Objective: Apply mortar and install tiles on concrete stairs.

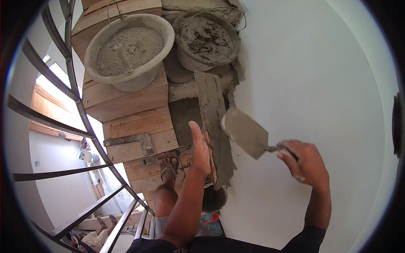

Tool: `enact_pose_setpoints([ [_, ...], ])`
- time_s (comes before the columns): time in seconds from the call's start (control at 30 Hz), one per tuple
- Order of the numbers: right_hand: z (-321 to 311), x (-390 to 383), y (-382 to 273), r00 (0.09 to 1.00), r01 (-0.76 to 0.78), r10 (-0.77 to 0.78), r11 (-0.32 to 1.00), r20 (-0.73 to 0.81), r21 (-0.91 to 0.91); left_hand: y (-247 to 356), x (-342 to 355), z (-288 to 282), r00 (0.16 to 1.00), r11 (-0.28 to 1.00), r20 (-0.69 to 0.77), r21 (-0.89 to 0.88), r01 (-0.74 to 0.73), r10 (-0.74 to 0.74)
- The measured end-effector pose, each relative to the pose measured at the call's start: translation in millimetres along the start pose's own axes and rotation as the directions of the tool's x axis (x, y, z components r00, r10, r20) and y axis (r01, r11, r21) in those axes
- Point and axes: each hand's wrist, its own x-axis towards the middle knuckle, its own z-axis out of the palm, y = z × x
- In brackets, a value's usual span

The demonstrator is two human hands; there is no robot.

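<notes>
My right hand (306,162) is closed around the handle of a trowel (247,131), whose broad blade is coated in grey mortar. The blade points left, by the right edge of a long narrow board (206,99) set along the wall side of the stairs. Wet mortar (221,147) covers the board and its right side. My left hand (200,152) is stretched out with straight fingers, its palm facing the board's left side. Whether it presses on the board or just lies beside it, I cannot tell.
A wide basin of dry grey mix (130,46) and a bucket of wet mortar (204,42) stand on upper wooden steps (135,101). An L-shaped metal tool (130,141) and a red-handled tool (166,156) lie lower. Metal railing (80,105) borders the left, white wall (320,84) the right.
</notes>
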Motion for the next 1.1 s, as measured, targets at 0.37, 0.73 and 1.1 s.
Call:
enact_pose_setpoints([
  [0.37, -46.8, 94.0, -36.2, 0.987, -0.142, 0.133, 0.986, 0.092, 0.092, -15.9, 10.8, -22.3, 0.952, 0.857, -0.19, 0.501, -0.116, 0.24],
  [0.73, -47.7, 96.1, -25.1, 0.958, -0.14, 0.12, 0.989, 0.259, 0.057, -4.5, 8.5, -9.4, 0.946, 0.807, -0.225, 0.587, -0.06, 0.234],
  [1.1, -22.1, 57.5, -5.0, 0.965, 0.086, -0.069, 0.995, 0.254, -0.057, -2.4, 2.9, 5.0, 0.972, 0.881, -0.213, 0.474, 0.016, 0.097],
])
